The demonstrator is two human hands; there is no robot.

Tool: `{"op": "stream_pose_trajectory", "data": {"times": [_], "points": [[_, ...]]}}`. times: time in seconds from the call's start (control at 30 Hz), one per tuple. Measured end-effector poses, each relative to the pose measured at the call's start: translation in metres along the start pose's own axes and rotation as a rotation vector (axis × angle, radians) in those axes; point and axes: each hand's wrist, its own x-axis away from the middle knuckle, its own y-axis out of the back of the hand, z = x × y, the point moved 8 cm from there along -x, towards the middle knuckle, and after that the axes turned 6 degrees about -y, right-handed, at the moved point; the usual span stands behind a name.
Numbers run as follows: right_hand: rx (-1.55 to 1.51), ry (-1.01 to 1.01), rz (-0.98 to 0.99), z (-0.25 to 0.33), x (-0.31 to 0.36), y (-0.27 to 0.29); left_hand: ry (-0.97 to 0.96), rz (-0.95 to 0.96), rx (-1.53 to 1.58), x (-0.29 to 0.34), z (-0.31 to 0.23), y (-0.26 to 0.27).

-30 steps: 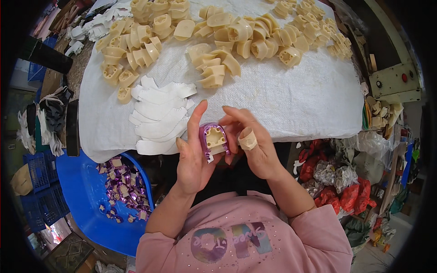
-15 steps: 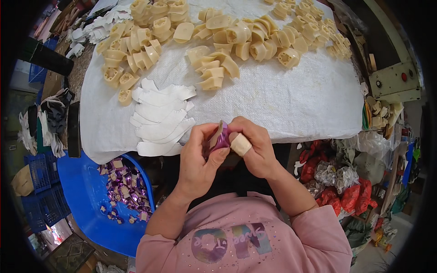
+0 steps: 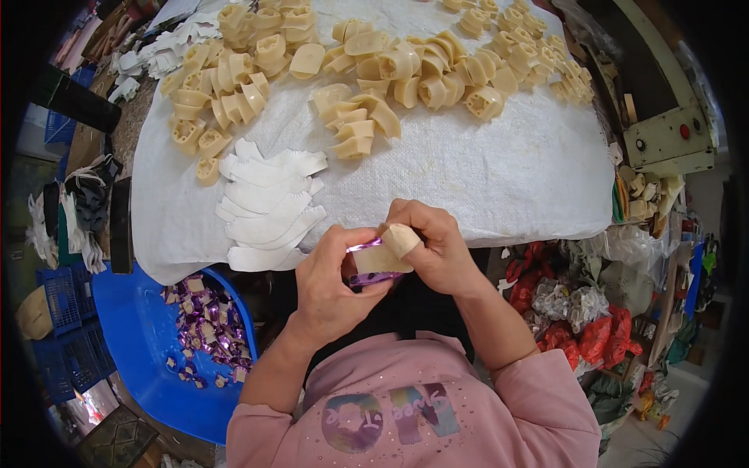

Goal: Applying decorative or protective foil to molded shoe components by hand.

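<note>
Blue tub (image 3: pixel 134 337) of purple pieces (image 3: pixel 209 329) at eight o'clock, white cutouts (image 3: pixel 269 207) at ten, left hand (image 3: pixel 329 279) gripping the purple-and-cream piece (image 3: pixel 376 260) between both hands, its long axis roughly nine to three, cream face up, right hand (image 3: pixel 438 251) closed on its three-o'clock end, thumb in tan wrap (image 3: pixel 401 240)

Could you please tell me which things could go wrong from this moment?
The shiny purple and beige piece appears in front of the near edge of the white sheet; if the left hand loosens, it might drop.

The beige thumb cover on the right hand might dull its feel or slip.

The overlapping white cut pieces reach close to that near edge, so a passing forearm might knock some off.
</note>
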Motion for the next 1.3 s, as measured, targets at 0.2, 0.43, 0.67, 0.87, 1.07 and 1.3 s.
{"op": "stream_pose_trajectory", "data": {"times": [0.2,0.43,0.67,0.87,1.07,1.3], "points": [[-0.448,-0.237,0.19,-0.028,0.009,-0.006,-0.156,-0.075,-0.164,-0.002,-0.013,0.008],[0.046,-0.08,0.036,-0.007,0.007,-0.009,-0.236,-0.193,-0.356,0.001,-0.023,0.001],[-0.595,-0.245,0.094,-0.037,0.012,-0.016,-0.266,-0.211,-0.384,-0.002,-0.026,0.004],[-0.437,-0.1,0.039,-0.023,0.013,-0.02,-0.263,-0.279,-0.367,0.002,-0.022,0.003],[0.11,-0.008,-0.105,-0.01,0.015,-0.015,-0.209,-0.253,-0.381,-0.001,-0.02,0.004],[-0.4,-0.24,-0.085,-0.034,0.027,-0.019,-0.329,-0.204,-0.419,0.0,-0.023,0.004]]}}
